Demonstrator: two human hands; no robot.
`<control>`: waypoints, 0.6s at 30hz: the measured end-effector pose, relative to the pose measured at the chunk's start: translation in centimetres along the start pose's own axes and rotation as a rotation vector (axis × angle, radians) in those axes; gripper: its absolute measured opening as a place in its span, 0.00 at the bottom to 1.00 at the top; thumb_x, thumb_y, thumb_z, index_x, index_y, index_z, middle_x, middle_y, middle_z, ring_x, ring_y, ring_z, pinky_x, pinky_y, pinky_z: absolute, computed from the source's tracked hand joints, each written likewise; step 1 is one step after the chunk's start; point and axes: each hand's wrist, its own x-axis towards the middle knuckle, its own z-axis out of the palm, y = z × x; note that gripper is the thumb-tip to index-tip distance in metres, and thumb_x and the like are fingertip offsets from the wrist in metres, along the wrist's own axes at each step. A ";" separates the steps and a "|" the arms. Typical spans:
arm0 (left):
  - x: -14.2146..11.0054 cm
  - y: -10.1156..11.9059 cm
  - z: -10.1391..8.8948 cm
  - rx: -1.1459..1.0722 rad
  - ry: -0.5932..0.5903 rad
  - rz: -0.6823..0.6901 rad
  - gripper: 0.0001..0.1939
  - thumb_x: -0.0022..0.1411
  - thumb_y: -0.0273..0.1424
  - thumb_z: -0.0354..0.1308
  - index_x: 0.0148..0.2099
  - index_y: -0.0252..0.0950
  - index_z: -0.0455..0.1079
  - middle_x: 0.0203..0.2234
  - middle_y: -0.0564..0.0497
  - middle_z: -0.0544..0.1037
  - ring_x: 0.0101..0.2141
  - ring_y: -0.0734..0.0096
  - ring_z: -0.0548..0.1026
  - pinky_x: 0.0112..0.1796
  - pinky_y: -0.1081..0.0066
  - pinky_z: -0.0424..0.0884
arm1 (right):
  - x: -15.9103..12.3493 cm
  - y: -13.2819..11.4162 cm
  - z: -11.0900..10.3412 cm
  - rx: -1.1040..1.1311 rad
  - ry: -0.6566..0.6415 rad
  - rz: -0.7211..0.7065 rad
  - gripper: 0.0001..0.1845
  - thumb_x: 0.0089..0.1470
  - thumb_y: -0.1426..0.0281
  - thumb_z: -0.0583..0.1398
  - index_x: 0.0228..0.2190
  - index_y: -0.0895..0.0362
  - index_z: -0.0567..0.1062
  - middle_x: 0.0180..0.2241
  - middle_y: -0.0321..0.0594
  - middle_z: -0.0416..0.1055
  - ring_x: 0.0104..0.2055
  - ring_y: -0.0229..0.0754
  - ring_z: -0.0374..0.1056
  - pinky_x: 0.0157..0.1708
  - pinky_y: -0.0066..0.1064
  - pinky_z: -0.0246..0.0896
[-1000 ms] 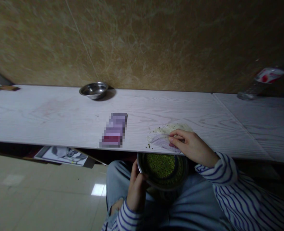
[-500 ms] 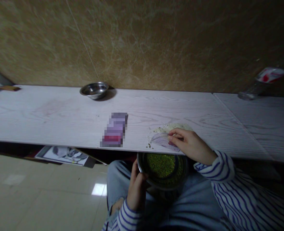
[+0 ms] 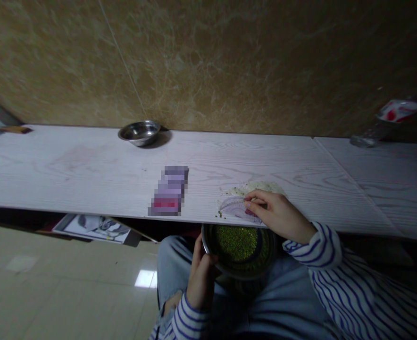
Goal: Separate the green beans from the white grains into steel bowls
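My left hand (image 3: 202, 278) is closed on the left rim of a metal bowl (image 3: 265, 274), which sits over my lap below the table edge. Inside the bowl lie many small green beans (image 3: 237, 243), likely mung beans. Above it, my right hand (image 3: 278, 212) pinches a clear half-round protractor (image 3: 233, 208) that lies near the table's front edge. Just behind the protractor spreads a pile of white grains (image 3: 261, 187), rice by its look, with some green beans mixed in. A few loose beans (image 3: 220, 215) rest by the protractor's left end.
A small steel bowl (image 3: 139, 133) stands against the wall. Left of my hands a phone-shaped, pixelated object (image 3: 169, 191) lies on the white wood-grain table (image 3: 88, 174). A clear plastic bottle (image 3: 385, 123) is at the far right. Below the table is an open drawer (image 3: 95, 229) with papers.
My right hand and the protractor have shifted slightly to the left. My left hand keeps its hold on the bowl.
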 end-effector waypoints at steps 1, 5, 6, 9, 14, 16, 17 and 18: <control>0.0 0.0 0.0 -0.001 -0.003 0.003 0.32 0.48 0.29 0.59 0.58 0.43 0.66 0.47 0.47 0.77 0.44 0.53 0.74 0.44 0.57 0.69 | 0.1 -0.1 0.1 -0.005 0.003 -0.005 0.07 0.58 0.67 0.58 0.35 0.53 0.76 0.31 0.39 0.81 0.33 0.42 0.77 0.32 0.30 0.67; -0.1 0.1 0.0 -0.007 -0.002 -0.006 0.32 0.48 0.28 0.60 0.58 0.43 0.65 0.45 0.47 0.77 0.42 0.54 0.75 0.45 0.56 0.69 | 0.2 -0.8 0.7 -0.036 0.022 -0.005 0.07 0.58 0.67 0.57 0.36 0.54 0.75 0.31 0.38 0.81 0.33 0.42 0.76 0.33 0.30 0.66; -0.1 0.1 0.0 -0.010 -0.002 -0.010 0.32 0.48 0.28 0.60 0.58 0.43 0.65 0.45 0.47 0.77 0.42 0.54 0.75 0.45 0.56 0.70 | 0.2 -1.0 0.8 -0.047 0.031 -0.005 0.07 0.59 0.67 0.57 0.36 0.54 0.75 0.31 0.38 0.81 0.33 0.42 0.76 0.33 0.30 0.65; -0.2 0.1 0.0 -0.023 -0.002 -0.006 0.32 0.48 0.28 0.60 0.58 0.42 0.65 0.45 0.47 0.77 0.41 0.55 0.76 0.44 0.57 0.70 | 0.4 -1.3 1.0 -0.101 0.068 0.002 0.08 0.59 0.67 0.57 0.36 0.54 0.75 0.31 0.37 0.81 0.33 0.42 0.76 0.32 0.31 0.64; -0.3 0.4 -0.1 -0.018 0.018 -0.004 0.33 0.47 0.28 0.60 0.58 0.41 0.65 0.45 0.46 0.78 0.42 0.55 0.76 0.43 0.59 0.71 | 1.1 -0.7 0.6 -0.179 0.145 0.037 0.08 0.59 0.67 0.56 0.35 0.53 0.75 0.29 0.37 0.81 0.28 0.42 0.74 0.26 0.30 0.60; -0.2 0.5 -0.2 -0.014 0.038 0.004 0.33 0.47 0.28 0.60 0.58 0.42 0.66 0.44 0.48 0.79 0.41 0.56 0.76 0.42 0.60 0.71 | 1.3 -0.4 0.3 -0.173 0.165 0.042 0.08 0.58 0.67 0.56 0.35 0.53 0.75 0.29 0.37 0.80 0.28 0.42 0.74 0.26 0.30 0.60; -0.2 0.5 -0.3 -0.015 0.045 0.008 0.33 0.47 0.28 0.60 0.58 0.42 0.66 0.43 0.48 0.79 0.41 0.57 0.76 0.42 0.61 0.71 | 1.3 -0.4 0.2 -0.162 0.169 0.039 0.08 0.58 0.68 0.56 0.35 0.53 0.75 0.28 0.37 0.80 0.29 0.42 0.74 0.26 0.30 0.60; -0.2 0.5 -0.4 -0.016 0.047 0.009 0.33 0.47 0.28 0.60 0.58 0.42 0.66 0.42 0.49 0.79 0.40 0.58 0.76 0.41 0.61 0.71 | 1.2 -0.5 0.2 -0.147 0.171 0.033 0.08 0.58 0.68 0.56 0.35 0.53 0.75 0.28 0.37 0.80 0.29 0.42 0.75 0.27 0.30 0.61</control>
